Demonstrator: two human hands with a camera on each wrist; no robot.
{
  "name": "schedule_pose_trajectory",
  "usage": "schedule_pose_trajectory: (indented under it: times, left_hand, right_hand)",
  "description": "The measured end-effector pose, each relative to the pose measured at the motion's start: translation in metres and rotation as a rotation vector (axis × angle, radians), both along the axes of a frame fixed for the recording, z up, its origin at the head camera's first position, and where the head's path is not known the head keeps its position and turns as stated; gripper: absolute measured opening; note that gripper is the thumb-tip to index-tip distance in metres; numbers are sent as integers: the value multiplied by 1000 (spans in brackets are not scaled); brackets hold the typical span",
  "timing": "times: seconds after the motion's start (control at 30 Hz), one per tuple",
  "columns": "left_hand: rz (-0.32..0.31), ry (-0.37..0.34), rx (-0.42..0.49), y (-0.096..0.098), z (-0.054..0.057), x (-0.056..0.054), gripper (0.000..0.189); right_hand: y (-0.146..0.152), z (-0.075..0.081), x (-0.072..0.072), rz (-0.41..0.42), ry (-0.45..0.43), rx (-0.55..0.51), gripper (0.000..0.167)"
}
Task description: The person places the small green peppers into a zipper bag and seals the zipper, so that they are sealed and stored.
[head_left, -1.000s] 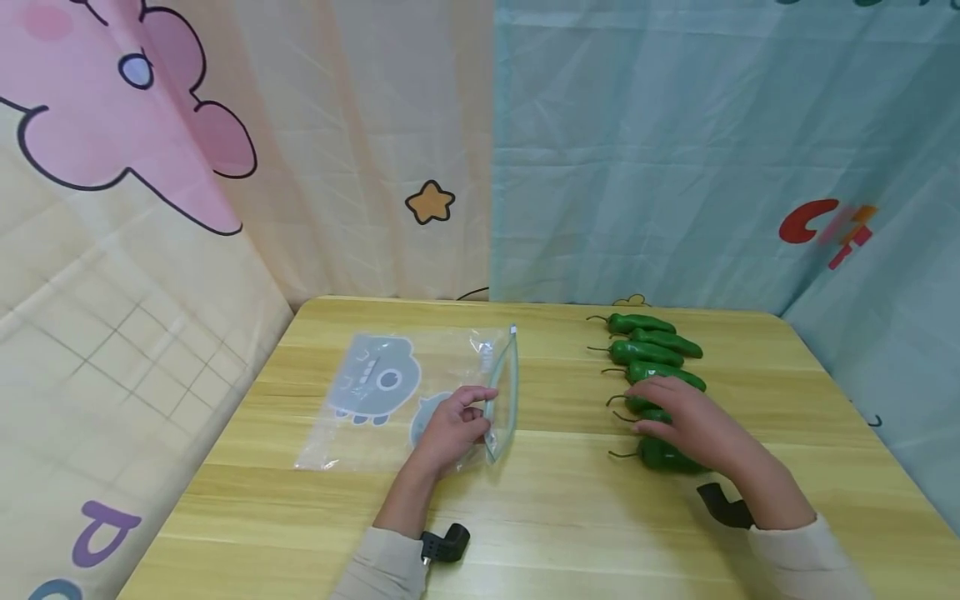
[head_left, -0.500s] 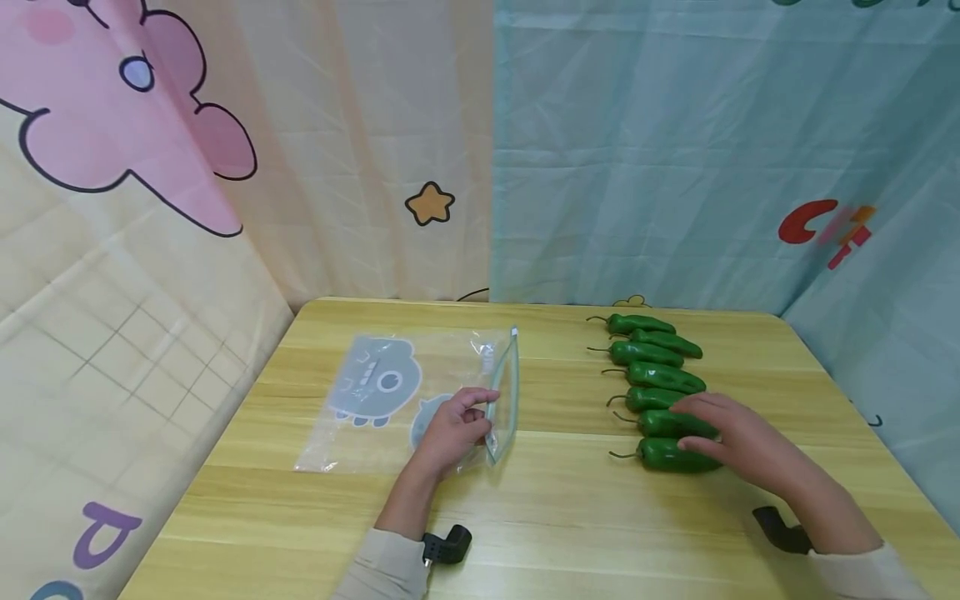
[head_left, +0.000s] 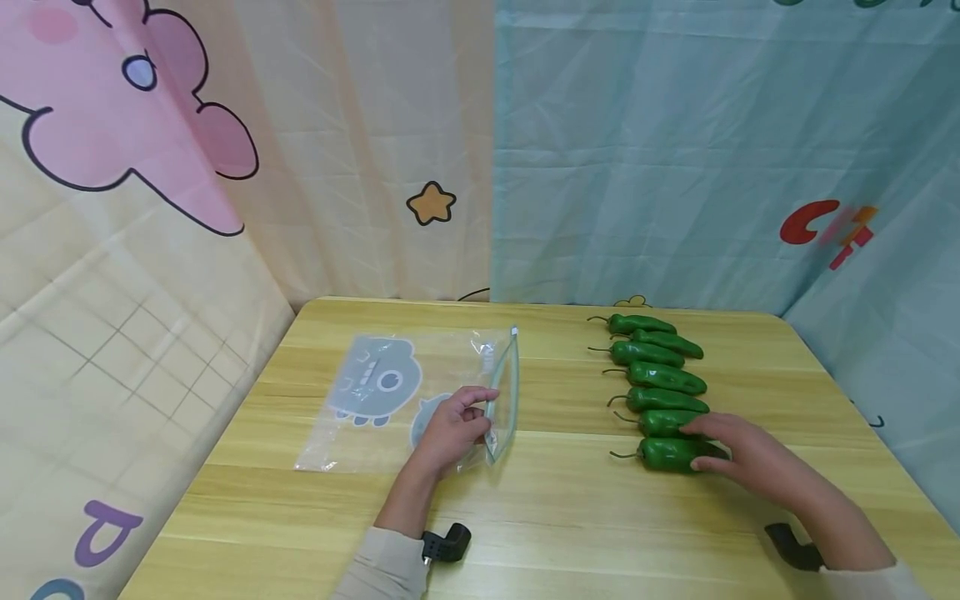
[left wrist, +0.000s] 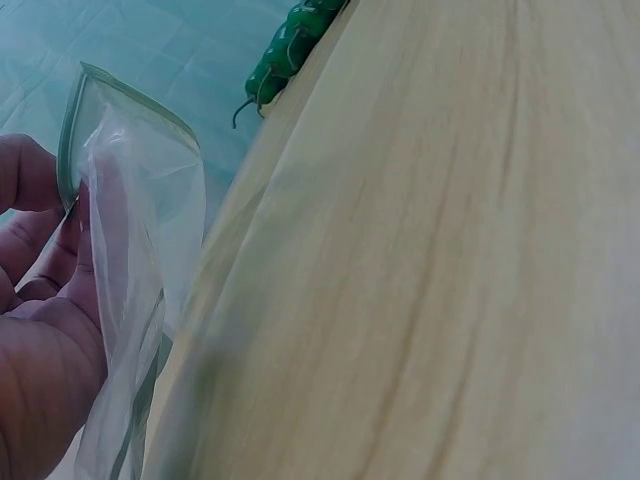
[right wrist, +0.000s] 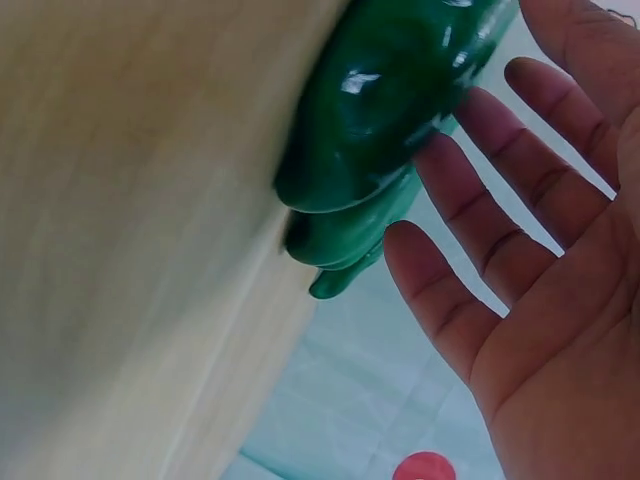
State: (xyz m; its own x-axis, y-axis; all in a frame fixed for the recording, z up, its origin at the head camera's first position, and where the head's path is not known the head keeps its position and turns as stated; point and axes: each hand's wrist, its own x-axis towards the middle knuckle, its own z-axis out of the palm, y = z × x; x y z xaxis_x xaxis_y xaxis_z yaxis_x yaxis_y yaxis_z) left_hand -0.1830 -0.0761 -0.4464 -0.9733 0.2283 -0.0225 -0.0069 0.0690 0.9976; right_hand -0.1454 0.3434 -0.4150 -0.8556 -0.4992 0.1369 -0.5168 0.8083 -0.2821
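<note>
A clear zip bag (head_left: 457, 358) with grey cartoon prints lies flat on the left of the table, its mouth standing ajar toward the right. My left hand (head_left: 453, 425) pinches the rim of that mouth between thumb and fingers. In the left wrist view, the left hand (left wrist: 45, 300) is partly behind the clear plastic. Several green peppers (head_left: 667, 377) lie in a column on the right, stems pointing left. My right hand (head_left: 742, 454) is at the tip of the nearest pepper (head_left: 671, 455). In the right wrist view, its fingers (right wrist: 490, 235) are extended beside the green peppers (right wrist: 370, 110).
The wooden table (head_left: 570, 517) ends at the back against a printed curtain (head_left: 645, 167). More curtain hangs on the left and right sides. A black wrist camera (head_left: 447, 543) is strapped to the left wrist, another black camera (head_left: 791, 546) to the right.
My right hand has moved right and nearer, from over the peppers' middles to the tip of the nearest one. The left hand and the bag have stayed put.
</note>
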Motion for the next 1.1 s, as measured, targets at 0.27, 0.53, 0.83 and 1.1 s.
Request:
schedule_pose_trajectory:
  times: [0.27,0.53,0.83,1.1]
  left_hand:
    - [-1,5,5,0,-1,-1,43]
    - [9,-3,-5,0,1,0,42]
    - [7,-12,-13,0,10,4,42]
    - [-7,11,-16,0,25,14,41]
  right_hand:
    - [4,-10,0,12,0,22,37]
    - [4,-11,1,-3,-17,13,34]
    - [-6,-5,0,25,41,-35,32]
    - [-19,2,-4,62,75,-53,33]
